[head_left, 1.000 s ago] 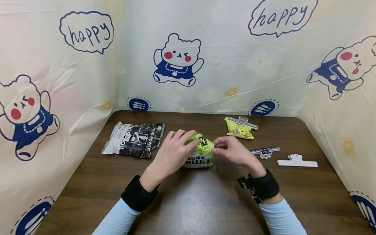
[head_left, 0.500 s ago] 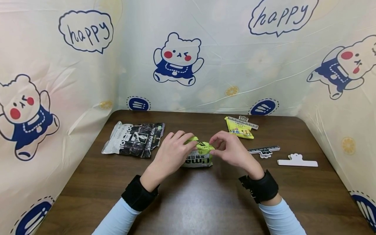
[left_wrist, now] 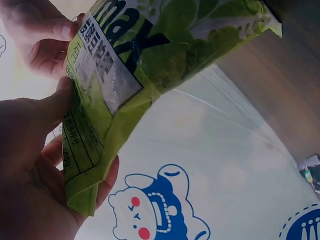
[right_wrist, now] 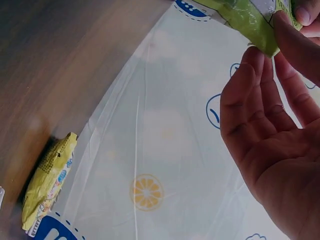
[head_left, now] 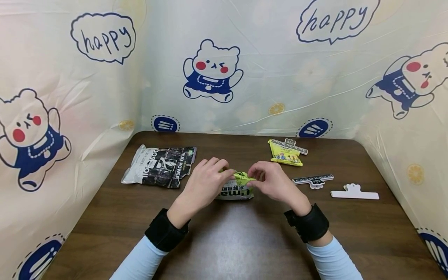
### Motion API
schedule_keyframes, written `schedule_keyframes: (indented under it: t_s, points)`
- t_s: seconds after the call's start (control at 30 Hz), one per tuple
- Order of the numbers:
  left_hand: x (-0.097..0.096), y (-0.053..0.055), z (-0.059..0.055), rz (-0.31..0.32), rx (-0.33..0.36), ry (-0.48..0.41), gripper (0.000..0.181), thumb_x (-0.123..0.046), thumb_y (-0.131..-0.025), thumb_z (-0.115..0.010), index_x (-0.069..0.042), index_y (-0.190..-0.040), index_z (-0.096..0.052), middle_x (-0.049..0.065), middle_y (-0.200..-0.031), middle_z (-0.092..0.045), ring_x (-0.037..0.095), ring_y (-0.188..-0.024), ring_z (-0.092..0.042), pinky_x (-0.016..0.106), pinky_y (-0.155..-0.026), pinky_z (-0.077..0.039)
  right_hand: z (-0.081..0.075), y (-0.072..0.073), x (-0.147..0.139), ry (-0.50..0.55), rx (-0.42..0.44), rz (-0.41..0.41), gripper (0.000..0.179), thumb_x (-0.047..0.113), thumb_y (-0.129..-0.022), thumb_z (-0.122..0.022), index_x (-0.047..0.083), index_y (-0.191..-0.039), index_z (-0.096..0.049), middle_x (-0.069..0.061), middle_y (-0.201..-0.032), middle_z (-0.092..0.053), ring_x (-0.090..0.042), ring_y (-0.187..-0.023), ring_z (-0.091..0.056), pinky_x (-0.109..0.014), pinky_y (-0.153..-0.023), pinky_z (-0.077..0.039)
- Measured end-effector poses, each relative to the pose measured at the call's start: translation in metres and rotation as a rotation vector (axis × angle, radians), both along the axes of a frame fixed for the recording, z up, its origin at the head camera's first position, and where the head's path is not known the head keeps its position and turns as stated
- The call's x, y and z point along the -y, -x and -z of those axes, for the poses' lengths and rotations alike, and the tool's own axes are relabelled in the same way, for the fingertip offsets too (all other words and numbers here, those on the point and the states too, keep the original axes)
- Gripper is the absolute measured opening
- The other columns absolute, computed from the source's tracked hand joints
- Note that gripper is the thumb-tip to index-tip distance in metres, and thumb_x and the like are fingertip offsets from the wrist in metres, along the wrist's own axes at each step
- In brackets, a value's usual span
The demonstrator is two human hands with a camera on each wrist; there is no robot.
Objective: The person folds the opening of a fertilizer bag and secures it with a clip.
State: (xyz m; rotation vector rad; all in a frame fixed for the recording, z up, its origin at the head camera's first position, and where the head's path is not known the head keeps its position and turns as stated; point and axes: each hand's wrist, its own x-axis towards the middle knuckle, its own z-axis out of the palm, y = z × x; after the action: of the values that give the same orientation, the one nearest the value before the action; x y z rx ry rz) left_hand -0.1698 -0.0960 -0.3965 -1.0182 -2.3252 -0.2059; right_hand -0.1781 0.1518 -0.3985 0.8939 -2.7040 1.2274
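A green and white plastic bag (head_left: 235, 191) printed "max" stands on the table between both hands, its top edge folded over. My left hand (head_left: 206, 181) grips the left part of the folded top; in the left wrist view the thumb lies on the printed front and fingers (left_wrist: 110, 180) show behind the bag (left_wrist: 165, 60). With thumb and forefinger, my right hand (head_left: 274, 181) pinches the right end of the fold. In the right wrist view the corner of the bag (right_wrist: 250, 25) sits between thumb and fingers of the right hand (right_wrist: 270, 135).
A black and white bag (head_left: 161, 167) lies at the left. Back right, a small yellow packet (head_left: 285, 155) carries a clear ruler clip (head_left: 289, 146). A black and white ruler clip (head_left: 313, 181) and a white clip (head_left: 355, 193) lie to the right. Printed cloth surrounds the table.
The bag's green top has been folded down and looks shorter. My right hand has shifted slightly left with the fold, uncovering more of the black and white clip. The left hand has barely moved.
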Motion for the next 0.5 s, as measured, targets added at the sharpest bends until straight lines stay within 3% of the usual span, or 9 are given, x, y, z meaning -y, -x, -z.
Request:
schedule_keyframes:
  t_s: [0.2,0.5]
  points:
    - [0.004,0.002,-0.001,0.032,0.008,-0.034,0.018,-0.03,-0.09,-0.082,-0.018,-0.104,-0.083,-0.001,-0.096,-0.08,0.022,-0.096,-0.069,0.04,-0.078,-0.054,0.0,0.0,0.001,-0.012,0.001,0.006,0.017,0.009,-0.083,-0.088,0.011,-0.091,-0.074,-0.002,-0.083,-0.071,-0.016,-0.075,-0.064,-0.04,-0.066,-0.057]
    - [0.012,0.006,-0.002,0.129,0.098,-0.124,0.02,-0.026,-0.083,-0.088,-0.017,-0.101,-0.084,-0.002,-0.089,-0.083,0.017,-0.084,-0.074,0.036,-0.068,-0.052,0.001,0.001,0.0,-0.034,0.011,0.028,0.015,0.012,-0.084,-0.088,0.014,-0.085,-0.073,0.001,-0.076,-0.07,-0.015,-0.069,-0.061,-0.036,-0.062,-0.054]
